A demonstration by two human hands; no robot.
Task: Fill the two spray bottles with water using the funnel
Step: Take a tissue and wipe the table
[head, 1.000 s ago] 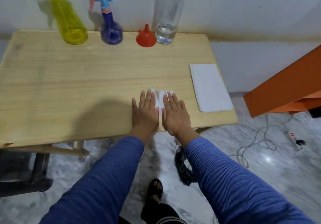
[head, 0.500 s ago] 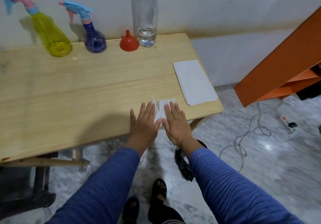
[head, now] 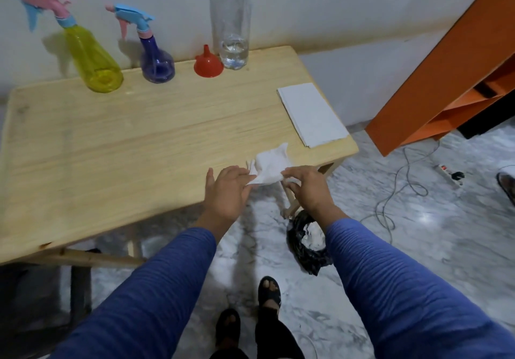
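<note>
At the back of the wooden table (head: 111,141), against the wall, stand a yellow spray bottle (head: 94,63) with a pink head and a purple spray bottle (head: 157,63) with a blue head. To their right, a red funnel (head: 208,64) sits mouth down beside a tall clear bottle (head: 232,49) holding a little water. At the table's front edge, my left hand (head: 225,191) and my right hand (head: 306,188) hold a crumpled white tissue (head: 269,167) between them, pinching it from either side.
A flat stack of white paper (head: 312,113) lies at the table's right end. On the floor below the hands stands a black bag (head: 306,250) with white paper inside. An orange shelf (head: 446,80) leans at the right, with a cable and power strip (head: 446,169) nearby.
Both hands lay flat on the tissue before. Now they have drawn back to the table's edge, gathered the tissue into a crumpled wad and lifted it. The view has swung left.
</note>
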